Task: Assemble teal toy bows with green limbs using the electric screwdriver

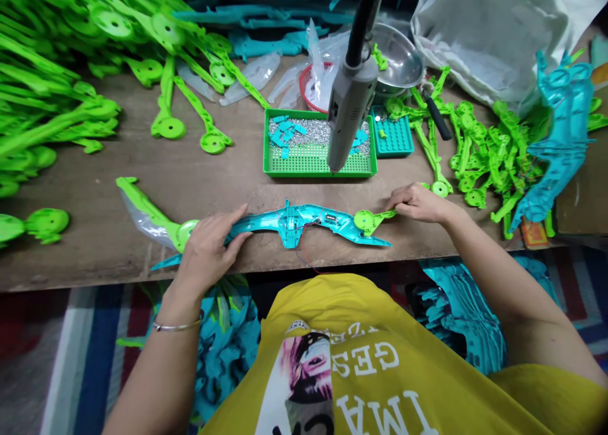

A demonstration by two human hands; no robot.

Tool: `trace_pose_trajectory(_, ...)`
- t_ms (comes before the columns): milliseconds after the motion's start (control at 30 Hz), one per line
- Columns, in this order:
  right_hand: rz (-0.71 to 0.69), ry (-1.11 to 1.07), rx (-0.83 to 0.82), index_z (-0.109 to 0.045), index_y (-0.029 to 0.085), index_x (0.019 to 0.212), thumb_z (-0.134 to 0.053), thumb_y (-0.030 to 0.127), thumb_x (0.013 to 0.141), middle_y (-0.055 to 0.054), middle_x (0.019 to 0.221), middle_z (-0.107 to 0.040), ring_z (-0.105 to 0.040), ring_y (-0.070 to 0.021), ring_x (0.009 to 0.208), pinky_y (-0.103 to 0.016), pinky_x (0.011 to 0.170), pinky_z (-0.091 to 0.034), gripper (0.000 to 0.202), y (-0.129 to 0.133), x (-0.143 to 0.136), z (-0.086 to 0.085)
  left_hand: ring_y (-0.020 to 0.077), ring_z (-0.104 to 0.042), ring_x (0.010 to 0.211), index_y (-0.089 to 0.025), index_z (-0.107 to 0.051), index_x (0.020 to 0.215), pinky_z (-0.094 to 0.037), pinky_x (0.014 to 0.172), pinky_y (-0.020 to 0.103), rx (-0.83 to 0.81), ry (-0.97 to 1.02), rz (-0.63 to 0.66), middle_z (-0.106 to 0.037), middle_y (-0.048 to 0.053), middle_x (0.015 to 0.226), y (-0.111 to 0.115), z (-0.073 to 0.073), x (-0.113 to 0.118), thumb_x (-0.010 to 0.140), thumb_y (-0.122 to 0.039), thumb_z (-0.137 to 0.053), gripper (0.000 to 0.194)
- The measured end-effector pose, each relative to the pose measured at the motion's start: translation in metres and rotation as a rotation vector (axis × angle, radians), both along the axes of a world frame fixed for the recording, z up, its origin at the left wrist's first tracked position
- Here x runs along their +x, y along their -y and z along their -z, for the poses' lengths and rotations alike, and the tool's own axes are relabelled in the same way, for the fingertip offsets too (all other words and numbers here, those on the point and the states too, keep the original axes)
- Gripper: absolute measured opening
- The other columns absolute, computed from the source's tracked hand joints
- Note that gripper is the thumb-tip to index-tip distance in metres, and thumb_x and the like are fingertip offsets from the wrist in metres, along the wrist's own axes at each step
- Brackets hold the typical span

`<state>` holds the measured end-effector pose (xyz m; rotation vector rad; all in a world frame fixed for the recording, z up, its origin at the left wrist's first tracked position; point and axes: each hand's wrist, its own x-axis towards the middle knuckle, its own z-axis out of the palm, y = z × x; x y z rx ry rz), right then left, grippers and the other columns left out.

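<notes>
A blue plastic toy bow half-shell (pixel 313 214) lies lengthwise on the table, open side up, with thin wires and a small metal part inside. My left hand (pixel 206 248) grips its left end, thumb on the near side and fingers on the far side. Beside that hand, a green limb (pixel 154 206) with a translucent plastic piece (pixel 147 225) sticks out to the left. At the shell's right end, the round hub of another green limb (pixel 365 221) rests in the shell. The fingers of my right hand (pixel 420 202) are curled closed on this limb's outer end.
A grey electric screwdriver (pixel 351 99) hangs above a green tray (pixel 294 169) of screws and small blue pieces. Behind are a teal basket (pixel 394 140) and a metal bowl (pixel 399 58). Green limbs heap at left (pixel 57 112) and right (pixel 489 144); blue shells (pixel 563 125) stack far right.
</notes>
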<state>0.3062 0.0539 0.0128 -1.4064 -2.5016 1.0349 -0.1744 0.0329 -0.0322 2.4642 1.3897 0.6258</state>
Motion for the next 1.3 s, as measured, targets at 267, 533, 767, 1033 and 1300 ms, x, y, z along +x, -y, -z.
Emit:
trace_pose_trajectory(267,-0.071,0.115,0.304,-0.080,0.017,0.096,-0.052,0.013,0.078,-0.010,0.088,-0.073,-0.065,-0.0248,0.084,-0.039,0.080,-0.047,0.034,0.014,-0.009,0.016,0.0276,-0.069,0.117,-0.023,-0.055,0.145,-0.053,0.101,0.046,-0.012,0.010,-0.030,-0.072,0.011,0.131,0.000,-0.002,0.003,0.100,-0.044,-0.057,0.049)
trace_pose_trajectory(533,0.023,0.022,0.498,-0.063,0.022,0.135,-0.051,0.008,0.087,-0.011,0.123,-0.071,-0.062,-0.0277,0.109,-0.044,0.088,-0.045,0.052,0.060,-0.031,0.029,0.0269,-0.069,0.119,-0.022,-0.057,0.143,-0.054,0.104,0.050,-0.039,0.041,-0.093,-0.071,0.008,0.134,-0.004,-0.003,-0.010,0.098,-0.046,-0.062,0.051)
trace_pose_trajectory(767,0.010,0.112,0.529,-0.068,0.025,0.130,-0.050,0.004,0.086,-0.009,0.119,-0.073,-0.061,-0.0271,0.104,-0.046,0.089,-0.046,0.052,0.044,-0.037,0.037,0.0333,-0.067,0.123,-0.025,-0.058,0.145,-0.049,0.109,0.052,-0.176,0.154,-0.113,-0.073,0.004,0.130,-0.011,-0.006,-0.016,0.090,-0.052,-0.068,0.062)
trace_pose_trajectory(1033,0.126,-0.123,0.369,-0.064,0.025,0.137,-0.054,0.007,0.082,-0.011,0.131,-0.071,-0.066,-0.0322,0.117,-0.054,0.103,-0.054,0.059,0.092,-0.075,-0.004,0.0267,-0.068,0.122,-0.023,-0.056,0.145,-0.051,0.108,0.045,-0.127,0.029,-0.112,-0.073,0.009,0.131,-0.009,-0.009,-0.015,0.094,-0.047,-0.065,0.057)
trace_pose_trajectory(1300,-0.042,-0.234,-0.253,-0.065,0.031,0.137,-0.060,0.028,0.094,-0.007,0.139,-0.069,-0.061,-0.0325,0.135,-0.052,0.109,-0.057,0.044,0.143,-0.173,0.056,0.0303,-0.062,0.129,-0.019,-0.057,0.143,-0.044,0.115,0.052,-0.176,-0.031,-0.108,-0.069,0.012,0.135,-0.007,-0.017,-0.008,0.096,-0.041,-0.058,0.052)
